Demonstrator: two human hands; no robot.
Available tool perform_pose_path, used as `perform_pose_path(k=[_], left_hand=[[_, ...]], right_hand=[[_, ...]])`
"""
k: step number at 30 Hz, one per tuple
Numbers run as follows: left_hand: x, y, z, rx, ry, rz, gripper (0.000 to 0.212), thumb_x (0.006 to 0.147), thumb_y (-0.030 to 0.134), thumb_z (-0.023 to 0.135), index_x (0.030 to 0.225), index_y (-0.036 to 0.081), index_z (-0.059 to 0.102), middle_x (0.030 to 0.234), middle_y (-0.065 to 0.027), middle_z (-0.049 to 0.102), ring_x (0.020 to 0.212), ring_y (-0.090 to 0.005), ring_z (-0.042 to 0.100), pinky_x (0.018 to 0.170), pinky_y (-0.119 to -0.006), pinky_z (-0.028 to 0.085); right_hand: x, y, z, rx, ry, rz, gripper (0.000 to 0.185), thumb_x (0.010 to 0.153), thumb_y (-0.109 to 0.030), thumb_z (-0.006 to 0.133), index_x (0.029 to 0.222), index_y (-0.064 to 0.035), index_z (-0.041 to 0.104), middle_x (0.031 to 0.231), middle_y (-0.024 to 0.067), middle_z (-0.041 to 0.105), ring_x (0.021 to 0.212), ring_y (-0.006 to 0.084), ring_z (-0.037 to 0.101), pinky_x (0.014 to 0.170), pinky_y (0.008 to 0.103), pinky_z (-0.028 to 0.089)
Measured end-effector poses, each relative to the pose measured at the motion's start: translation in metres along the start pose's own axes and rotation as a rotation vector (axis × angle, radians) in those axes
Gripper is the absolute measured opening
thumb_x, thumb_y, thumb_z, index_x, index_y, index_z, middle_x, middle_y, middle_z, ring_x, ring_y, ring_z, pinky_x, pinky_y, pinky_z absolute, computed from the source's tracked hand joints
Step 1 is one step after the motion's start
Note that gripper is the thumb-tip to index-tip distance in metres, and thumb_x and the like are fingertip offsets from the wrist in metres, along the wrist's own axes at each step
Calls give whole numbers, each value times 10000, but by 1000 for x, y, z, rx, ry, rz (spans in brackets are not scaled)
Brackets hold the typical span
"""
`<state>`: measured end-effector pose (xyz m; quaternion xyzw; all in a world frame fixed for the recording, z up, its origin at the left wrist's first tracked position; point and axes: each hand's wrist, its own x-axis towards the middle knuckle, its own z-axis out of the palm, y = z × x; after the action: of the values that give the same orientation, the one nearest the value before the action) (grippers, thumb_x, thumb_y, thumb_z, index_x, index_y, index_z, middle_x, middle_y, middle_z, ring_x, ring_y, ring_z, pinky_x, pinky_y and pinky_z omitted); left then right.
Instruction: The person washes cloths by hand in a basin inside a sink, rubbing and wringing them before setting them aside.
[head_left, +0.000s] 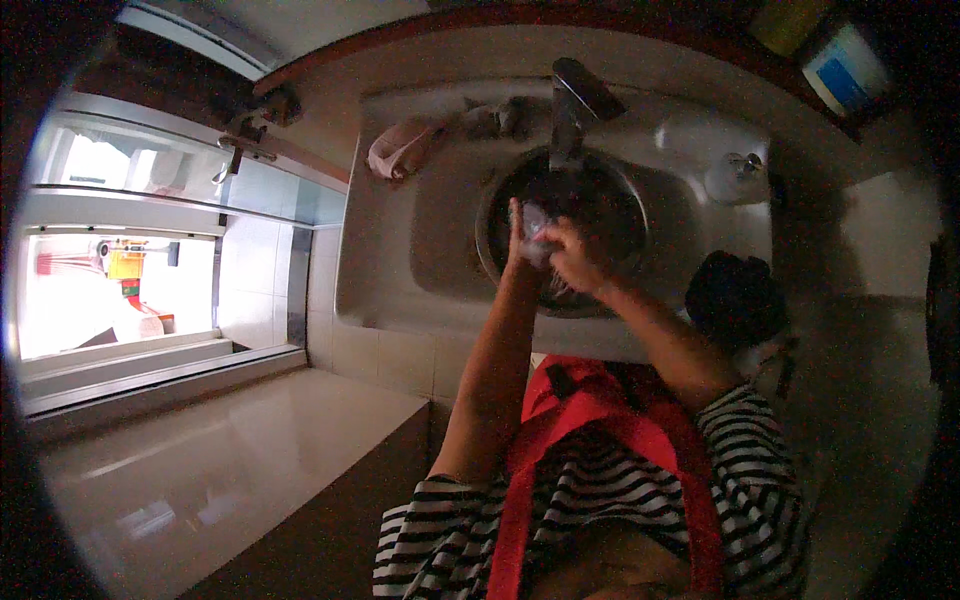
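Both my hands are over the round basin (488, 247) of a washbasin, below the faucet (568, 131). My left hand (523, 244) points away from me with one digit raised along its left side. Something pale and shiny (534, 217) lies at its palm; blur and dim light hide whether it is a small item or lather. From the right, my right hand (577, 259) meets it with bent fingers, touching the pale patch and my left palm. What the right fingers hold, if anything, is hidden.
A pinkish cloth (403, 148) and a crumpled grey item (495, 116) lie on the rim at back left. At right are a pale round container (731, 178) and a dark bundle (733, 298). An open window (120, 292) is at left, above a glossy ledge (247, 442).
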<state>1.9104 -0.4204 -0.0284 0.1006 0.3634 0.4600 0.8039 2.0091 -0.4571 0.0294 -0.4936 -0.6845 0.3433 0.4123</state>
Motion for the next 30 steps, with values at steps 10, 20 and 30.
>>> perform_pose_path(k=[10,20,30], left_hand=[[-21,5,8,-65,-149,182,510,723,396,456,1083,60,326,1004,-93,431,912,-232,404,785,-348,339],[-22,26,45,-63,-137,231,352,708,192,514,988,20,387,889,-77,468,776,-167,477,670,-260,407],[-11,18,-21,2020,470,771,536,656,255,568,1100,77,327,1079,-186,352,904,-308,434,704,-388,392]], right_hand=[[-29,-11,25,-381,-58,-319,410,611,-142,579,992,-114,430,925,173,421,846,322,413,755,385,329],[13,76,2,-352,278,44,326,725,-198,452,1005,-32,448,923,176,494,817,332,469,722,360,373],[2,97,-41,-411,285,-57,389,706,-232,506,1068,-124,413,1191,139,259,1059,319,303,776,394,343]])
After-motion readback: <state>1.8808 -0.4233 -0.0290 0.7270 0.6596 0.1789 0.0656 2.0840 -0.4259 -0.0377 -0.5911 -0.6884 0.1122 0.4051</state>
